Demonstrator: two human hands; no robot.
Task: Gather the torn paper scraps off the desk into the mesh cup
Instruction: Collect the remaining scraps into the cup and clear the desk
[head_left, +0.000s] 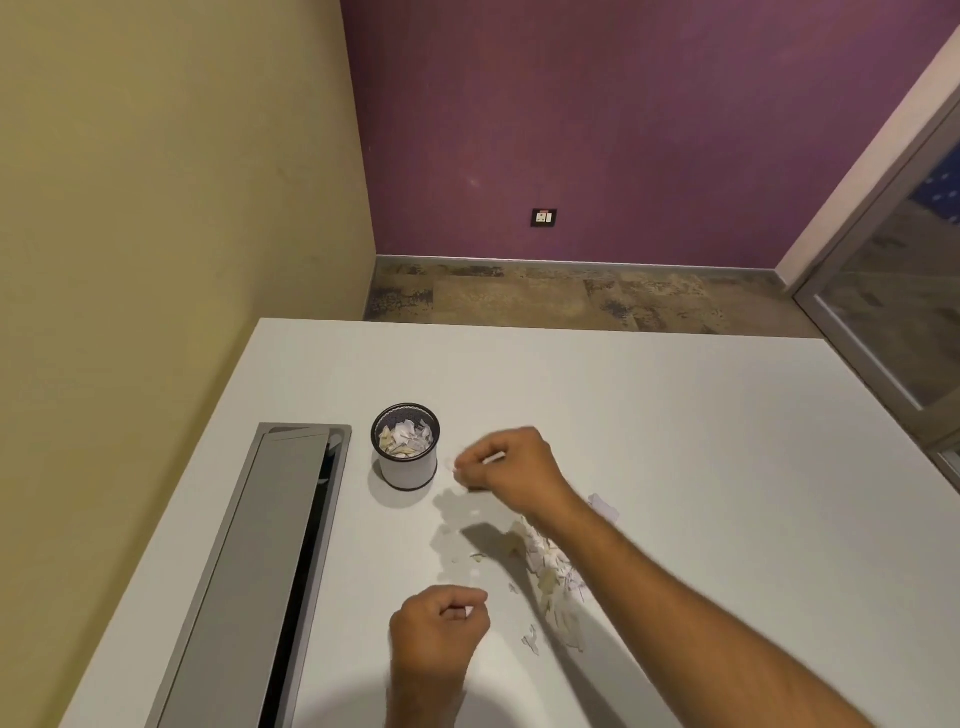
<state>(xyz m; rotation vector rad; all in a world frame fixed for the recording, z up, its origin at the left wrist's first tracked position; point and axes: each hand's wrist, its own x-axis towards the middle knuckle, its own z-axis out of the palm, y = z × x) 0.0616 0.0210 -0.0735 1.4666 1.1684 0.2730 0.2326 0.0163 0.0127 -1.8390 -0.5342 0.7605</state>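
Observation:
The mesh cup (406, 451) stands upright on the white desk (675, 441) and holds white and beige paper scraps. My right hand (511, 460) hovers just right of the cup, fingers pinched on small white scraps. My left hand (441, 626) is nearer to me, closed with a bit of white paper showing between its fingers. A pile of torn paper scraps (550, 566) lies on the desk under my right forearm, partly hidden by it. A few loose scraps (531, 639) lie closer to me.
A grey cable-tray flap (270, 561) is set into the desk left of the cup, with a dark open slot along its right side. The desk's far edge meets carpeted floor; a glass door frame stands at the right.

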